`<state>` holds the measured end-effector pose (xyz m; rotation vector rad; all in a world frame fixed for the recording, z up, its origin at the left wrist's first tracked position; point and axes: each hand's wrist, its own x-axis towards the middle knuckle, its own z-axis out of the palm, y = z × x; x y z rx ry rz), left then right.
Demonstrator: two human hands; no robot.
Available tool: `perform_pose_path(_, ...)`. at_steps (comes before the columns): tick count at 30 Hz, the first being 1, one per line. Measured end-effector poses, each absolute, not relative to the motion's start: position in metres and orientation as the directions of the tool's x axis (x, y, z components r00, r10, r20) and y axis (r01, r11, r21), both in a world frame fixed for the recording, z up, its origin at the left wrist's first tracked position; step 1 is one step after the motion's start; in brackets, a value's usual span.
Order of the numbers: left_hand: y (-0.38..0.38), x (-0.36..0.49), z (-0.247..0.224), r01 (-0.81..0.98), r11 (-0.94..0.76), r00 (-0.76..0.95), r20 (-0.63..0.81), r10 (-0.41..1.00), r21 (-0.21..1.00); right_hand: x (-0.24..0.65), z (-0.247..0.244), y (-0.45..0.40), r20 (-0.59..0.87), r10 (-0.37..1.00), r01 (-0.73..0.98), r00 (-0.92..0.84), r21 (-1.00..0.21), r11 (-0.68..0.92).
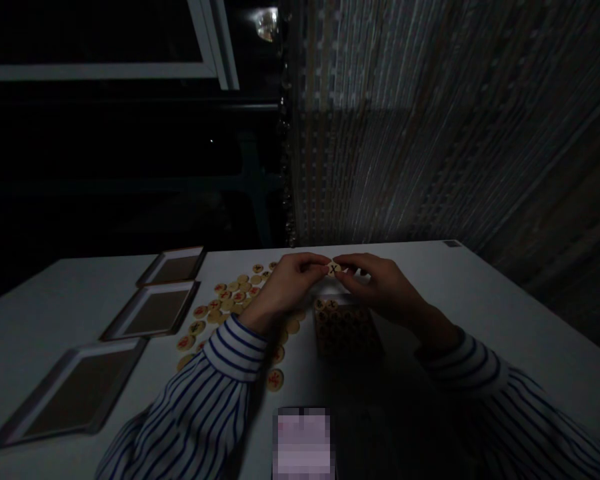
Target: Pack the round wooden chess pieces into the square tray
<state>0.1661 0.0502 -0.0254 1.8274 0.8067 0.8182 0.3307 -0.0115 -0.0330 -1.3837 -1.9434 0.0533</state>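
A round pale piece with a dark mark (333, 268) is held upright between both hands, above the far edge of a box. My left hand (294, 283) pinches its left side with thumb and fingers. On its right side, the fingertips of my right hand (380, 283) grip it too. Below sits the dark box (349, 357), holding several round pieces with dark marks in rows. Many loose round pieces (227, 305), some with red marks and some with dark ones, lie spread to the left, partly hidden by my left hand and sleeve.
Three shallow trays stand in a line on the left of the white table (480, 320): a far one (177, 268), a middle one (155, 311) and a near one (73, 393). A pixelated pale object (303, 447) is at the near edge. A string curtain (380, 133) hangs behind.
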Motion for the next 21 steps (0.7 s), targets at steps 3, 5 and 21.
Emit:
perform_pose_path(3, 0.049, 0.166, -0.024, 0.177, -0.338, 0.553, 0.19, 0.811, 0.924, 0.331, -0.034, -0.012, 0.586, 0.771, 0.852, -0.248, -0.248, 0.462)
perform_pose_path(5, 0.05, 0.166, -0.024, 0.161, -0.334, 0.553, 0.196, 0.81, 0.929, 0.331, -0.035, -0.012, 0.598, 0.753, 0.868, -0.273, -0.185, 0.461)
perform_pose_path(21, 0.06, 0.163, -0.045, 0.459, -0.591, 0.613, 0.245, 0.751, 0.664, 0.338, -0.04, -0.009, 0.396, 0.882, 0.925, -0.255, -0.165, 0.342)
